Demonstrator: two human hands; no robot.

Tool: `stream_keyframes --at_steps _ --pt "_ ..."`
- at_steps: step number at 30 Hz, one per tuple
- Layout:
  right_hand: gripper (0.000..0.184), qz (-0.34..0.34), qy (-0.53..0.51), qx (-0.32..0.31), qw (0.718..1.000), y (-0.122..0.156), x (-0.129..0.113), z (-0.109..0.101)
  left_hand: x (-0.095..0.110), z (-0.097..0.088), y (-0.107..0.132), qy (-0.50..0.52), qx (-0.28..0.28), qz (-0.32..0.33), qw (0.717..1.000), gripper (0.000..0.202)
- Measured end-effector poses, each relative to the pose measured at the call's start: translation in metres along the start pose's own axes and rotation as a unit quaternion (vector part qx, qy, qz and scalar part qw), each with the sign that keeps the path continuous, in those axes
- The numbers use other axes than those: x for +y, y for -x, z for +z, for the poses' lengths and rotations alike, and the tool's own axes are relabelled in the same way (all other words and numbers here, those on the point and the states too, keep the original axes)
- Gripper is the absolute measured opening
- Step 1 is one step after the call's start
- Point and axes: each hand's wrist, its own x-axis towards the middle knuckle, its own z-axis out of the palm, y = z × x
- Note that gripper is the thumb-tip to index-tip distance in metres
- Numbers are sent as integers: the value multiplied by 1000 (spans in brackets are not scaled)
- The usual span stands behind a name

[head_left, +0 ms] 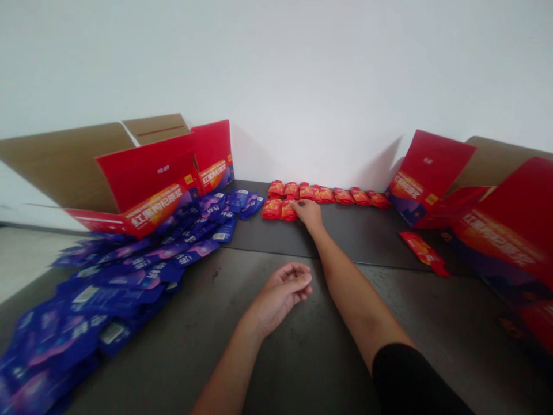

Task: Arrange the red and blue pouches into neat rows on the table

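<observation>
My right hand (pixel 310 214) reaches to the back of the table, its fingers closed on the edge of a stack of red sachets (pixel 288 211). Just left of that stack lies another stack of red sachets (pixel 272 209). Behind them, a row of red sachet stacks (pixel 343 196) runs along the wall. Nearer to me, my left hand (pixel 283 294) hovers over the dark table with curled fingers and the thumb against them. Nothing shows inside it.
A heap of blue sachets (pixel 125 288) spreads along the left side. Open red cartons stand at the left (pixel 147 173) and right (pixel 425 178). A single red sachet (pixel 423 251) lies by the right cartons. The white wall (pixel 311 86) closes off the back.
</observation>
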Motion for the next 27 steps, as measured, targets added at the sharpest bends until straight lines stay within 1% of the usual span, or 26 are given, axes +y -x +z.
stream_keyframes --at_steps 7,10,13,18,20,24,27 --pt "57 0 -16 21 1000 3 1 4 -1 0 -1 -4 6 2 1000 30" --pt "62 -6 -13 28 1000 3 2 5 -1 -1 -1 -4 5 1 1000 30" --pt "65 -21 -10 31 999 4 1 4 -1 -1 0 -6 3 0 1000 29" --pt "64 -41 -13 41 998 10 4 -2 -1 -2 0 -8 2 1 1000 29" --pt "60 -41 -24 47 998 12 8 -4 -1 -2 0 -9 0 2 1000 28" --pt "39 -39 -45 41 997 15 15 -6 -1 -2 0 -11 -2 2 1000 27" --pt "36 -28 -59 30 997 17 15 -8 -1 -2 0 -10 -5 3 1000 27"
